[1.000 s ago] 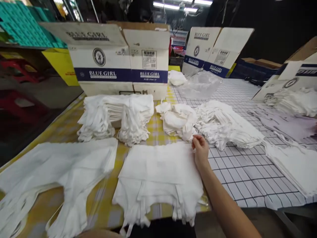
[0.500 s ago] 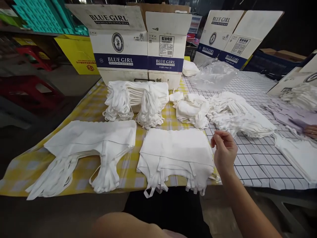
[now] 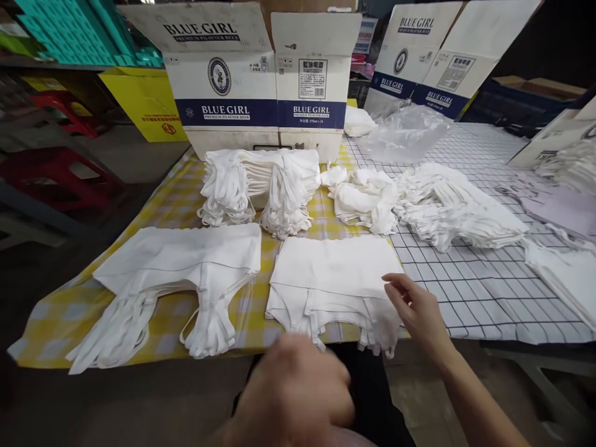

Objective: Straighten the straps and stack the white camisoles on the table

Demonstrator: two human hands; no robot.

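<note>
Directly in front of me lies a stack of white strappy tops [image 3: 333, 267], folded flat with straps hanging over the table's near edge. My right hand [image 3: 416, 313] is at the right edge of this stack, thumb and fingers apart, with nothing seen in it. Below the stack, close to the camera, my left hand [image 3: 298, 388] is smeared by motion, so its fingers cannot be made out. Left of the stack is another pile of white strappy tops [image 3: 172, 261], its straps spread toward me.
Behind are a bundled white garment pile [image 3: 261, 180], a crumpled white heap [image 3: 365, 198] and a wider white pile [image 3: 460, 202]. A beer carton [image 3: 251, 74] stands at the back, with clear plastic [image 3: 405, 133] to its right. Red stools [image 3: 56, 174] are on the left.
My left hand has come up into view at the bottom. My right hand has moved left and slightly down to the stack, its fingers opening from a curled shape.
</note>
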